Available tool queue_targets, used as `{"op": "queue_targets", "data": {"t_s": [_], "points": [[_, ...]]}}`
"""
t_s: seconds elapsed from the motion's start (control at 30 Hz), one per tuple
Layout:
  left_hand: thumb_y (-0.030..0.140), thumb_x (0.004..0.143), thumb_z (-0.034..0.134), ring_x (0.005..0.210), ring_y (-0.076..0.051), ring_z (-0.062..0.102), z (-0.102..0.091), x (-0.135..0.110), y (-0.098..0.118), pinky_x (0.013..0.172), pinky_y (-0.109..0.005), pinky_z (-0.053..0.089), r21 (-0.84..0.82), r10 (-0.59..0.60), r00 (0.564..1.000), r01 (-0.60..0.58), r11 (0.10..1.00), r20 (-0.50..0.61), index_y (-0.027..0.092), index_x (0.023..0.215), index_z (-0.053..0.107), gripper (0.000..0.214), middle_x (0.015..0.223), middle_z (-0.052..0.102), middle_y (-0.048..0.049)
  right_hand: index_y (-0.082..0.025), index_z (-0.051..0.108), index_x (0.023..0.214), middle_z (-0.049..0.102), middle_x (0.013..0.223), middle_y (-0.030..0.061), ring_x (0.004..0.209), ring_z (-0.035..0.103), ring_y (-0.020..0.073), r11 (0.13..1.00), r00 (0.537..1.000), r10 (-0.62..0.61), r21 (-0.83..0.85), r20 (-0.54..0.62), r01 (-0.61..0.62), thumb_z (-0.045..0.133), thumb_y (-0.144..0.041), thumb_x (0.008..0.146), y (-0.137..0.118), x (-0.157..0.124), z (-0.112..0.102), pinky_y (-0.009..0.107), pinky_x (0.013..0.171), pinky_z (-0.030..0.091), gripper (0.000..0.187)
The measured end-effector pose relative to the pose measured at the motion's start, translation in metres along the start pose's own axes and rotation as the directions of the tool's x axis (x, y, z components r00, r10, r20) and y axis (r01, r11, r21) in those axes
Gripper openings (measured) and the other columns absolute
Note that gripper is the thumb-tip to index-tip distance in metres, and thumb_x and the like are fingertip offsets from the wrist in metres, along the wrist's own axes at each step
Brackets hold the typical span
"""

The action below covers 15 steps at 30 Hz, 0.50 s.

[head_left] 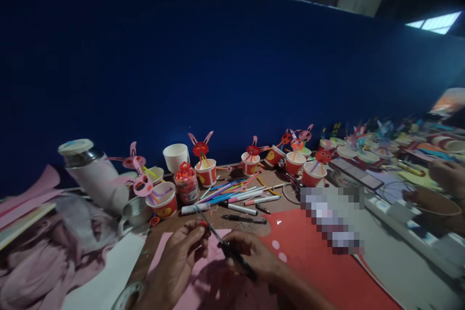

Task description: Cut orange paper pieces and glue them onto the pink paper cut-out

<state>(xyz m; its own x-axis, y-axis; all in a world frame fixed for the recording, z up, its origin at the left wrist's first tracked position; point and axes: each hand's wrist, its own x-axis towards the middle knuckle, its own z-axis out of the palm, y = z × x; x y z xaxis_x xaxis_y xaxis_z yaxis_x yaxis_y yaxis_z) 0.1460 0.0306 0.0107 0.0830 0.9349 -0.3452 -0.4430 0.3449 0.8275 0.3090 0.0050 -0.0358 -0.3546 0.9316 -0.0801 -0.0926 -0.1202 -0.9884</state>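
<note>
My right hand (250, 255) is closed round the handles of a pair of scissors (212, 230), whose blades point up and left. My left hand (181, 256) pinches a small red paper piece (202, 224) right at the blade tips. Both hands hover over a pink paper sheet (203, 286) and a red paper sheet (312, 261) lying on the brown table (174, 225). Just beyond the hands lie several coloured markers and straws (236, 193).
A row of red-and-white paper cups with bunny-faced paper figures (205, 167) lines the back edge before a blue wall. A stack of white cups (176, 156), a tipped metal flask (95, 174), a metal mug (135, 212) and a tape roll (127, 296) stand left. Another person's hand (448, 177) is at far right.
</note>
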Motion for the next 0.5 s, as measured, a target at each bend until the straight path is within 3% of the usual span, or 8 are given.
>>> {"op": "queue_targets", "data": {"t_s": [0.27,0.5], "points": [[0.021,0.056,0.074,0.049,-0.007,0.05,-0.025,0.0,-0.011,0.045,-0.018,0.04,-0.008,0.018,0.999,-0.017,1.0,0.046,0.013,0.069,0.054,0.024,0.058,0.059,0.0016,-0.018,0.056,0.081,0.046,0.061,-0.0057,0.049,0.038,0.0053,0.999,0.998,-0.035,-0.001,0.049,0.035,0.068,-0.056,0.057,-0.009,-0.004,0.003,0.019,0.046,0.033,0.046],[0.025,0.059,0.071,0.049,-0.007,0.048,-0.039,-0.005,-0.02,0.045,-0.018,0.039,-0.015,0.019,0.999,-0.018,1.0,0.047,0.015,0.067,0.05,0.024,0.062,0.06,0.0009,-0.015,0.053,0.084,0.053,0.058,-0.0017,0.043,0.047,0.0078,0.999,0.991,-0.035,-0.019,0.126,0.038,0.056,-0.056,0.073,-0.011,-0.006,-0.003,0.02,0.042,0.035,0.043]]}}
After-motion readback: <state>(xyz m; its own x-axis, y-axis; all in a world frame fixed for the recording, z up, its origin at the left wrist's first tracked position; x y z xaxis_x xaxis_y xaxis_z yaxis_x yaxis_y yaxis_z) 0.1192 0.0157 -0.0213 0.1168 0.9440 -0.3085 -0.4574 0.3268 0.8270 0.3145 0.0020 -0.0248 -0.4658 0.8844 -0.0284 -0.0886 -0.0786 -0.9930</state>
